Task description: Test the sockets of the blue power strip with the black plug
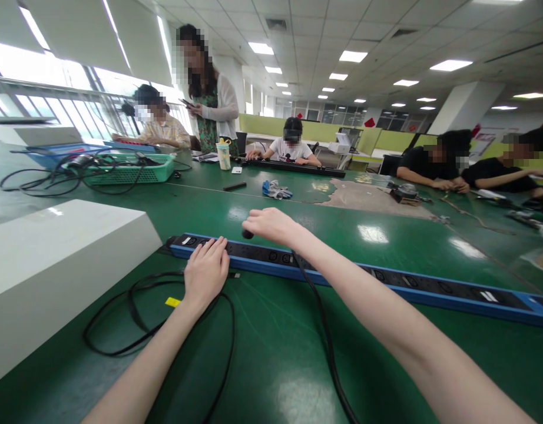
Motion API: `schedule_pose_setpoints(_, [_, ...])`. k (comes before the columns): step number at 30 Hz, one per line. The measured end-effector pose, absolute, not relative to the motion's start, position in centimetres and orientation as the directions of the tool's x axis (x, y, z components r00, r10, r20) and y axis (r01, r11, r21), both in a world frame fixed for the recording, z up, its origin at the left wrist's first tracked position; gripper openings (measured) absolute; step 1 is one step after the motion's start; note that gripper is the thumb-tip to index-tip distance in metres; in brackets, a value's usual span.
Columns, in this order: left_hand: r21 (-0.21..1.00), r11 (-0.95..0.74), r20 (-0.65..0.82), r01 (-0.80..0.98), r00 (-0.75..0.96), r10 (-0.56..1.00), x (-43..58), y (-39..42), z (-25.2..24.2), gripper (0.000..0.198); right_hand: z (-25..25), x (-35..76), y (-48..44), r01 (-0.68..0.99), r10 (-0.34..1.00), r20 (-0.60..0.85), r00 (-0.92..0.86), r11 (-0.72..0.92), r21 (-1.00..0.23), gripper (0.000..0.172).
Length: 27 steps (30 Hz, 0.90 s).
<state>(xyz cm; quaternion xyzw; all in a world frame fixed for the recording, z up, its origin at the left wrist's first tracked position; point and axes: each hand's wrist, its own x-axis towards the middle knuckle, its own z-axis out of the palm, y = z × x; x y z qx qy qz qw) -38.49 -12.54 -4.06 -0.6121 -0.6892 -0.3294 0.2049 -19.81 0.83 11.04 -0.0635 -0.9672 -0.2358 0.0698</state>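
Note:
A long blue and black power strip point(258, 254) with several outlets lies across the green table. My left hand point(207, 265) rests on it near its left end, fingers stretched over the top. Closed around a black plug point(248, 234), my right hand point(271, 225) is raised just above the strip. From behind my right wrist a thick black cable point(322, 318) runs over the strip and down toward me. Another black cable point(116, 352) lies looped by my left forearm, with a yellow tag point(172, 302) next to it.
A white box point(63, 259) stands at the left. Behind it, a green basket point(159, 171) holds tangled cables. Further back are a cup point(224, 156), gloves point(277, 189) and a dark rod point(235, 186). Several people sit or stand around the far table edges.

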Motion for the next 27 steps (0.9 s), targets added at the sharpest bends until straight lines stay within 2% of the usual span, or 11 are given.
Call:
schedule_pose_setpoints(3, [0.198, 0.049, 0.677, 0.979, -0.173, 0.715, -38.4, -12.6, -4.0, 0.050, 12.9, -18.3, 1.8, 0.283, 0.195, 0.254, -0.947, 0.880, 0.381, 0.015])
schedule_pose_setpoints(6, [0.189, 0.055, 0.681, 0.980, -0.171, 0.712, -38.4, -12.5, -4.0, 0.050, 13.8, -17.0, 1.0, 0.315, 0.246, 0.237, -0.940, 0.892, 0.324, 0.019])
schedule_pose_setpoints(12, [0.173, 0.063, 0.684, 0.983, -0.166, 0.710, -38.5, -12.5, -4.1, 0.049, 11.9, -16.4, -1.6, 0.171, 0.150, 0.089, -0.985, 0.926, 0.336, 0.015])
schedule_pose_setpoints(27, [0.193, 0.045, 0.686, 0.980, -0.167, 0.708, -38.4, -12.6, -4.1, 0.049, 10.3, -16.9, -1.3, 0.095, 0.079, 0.058, -0.995, 0.910, 0.403, 0.010])
